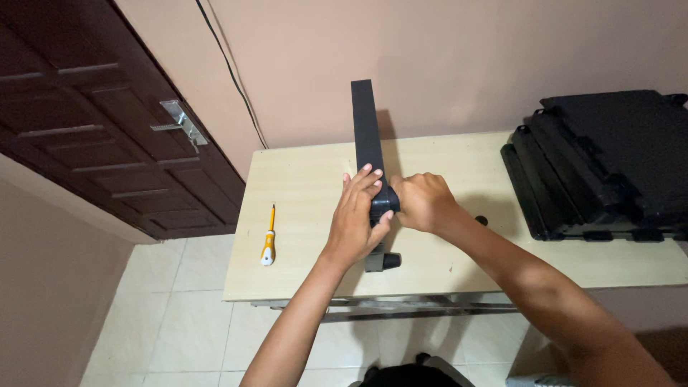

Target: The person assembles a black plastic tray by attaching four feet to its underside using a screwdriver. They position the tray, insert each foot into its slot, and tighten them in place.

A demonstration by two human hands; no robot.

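Here, long matte-black bar (368, 143) on pale wood table (308, 186)

Bare tabletop (444, 276) between screwdriver (269, 240) and black stack (602, 161)

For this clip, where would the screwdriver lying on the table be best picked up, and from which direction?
Probably by the thick yellow-and-white handle of the screwdriver, coming straight down from above. It lies flat on the table with the handle toward the near edge and the thin shaft pointing away, with bare tabletop all round it. The left hand is the nearer one; both it and the right hand now grip the long black part.
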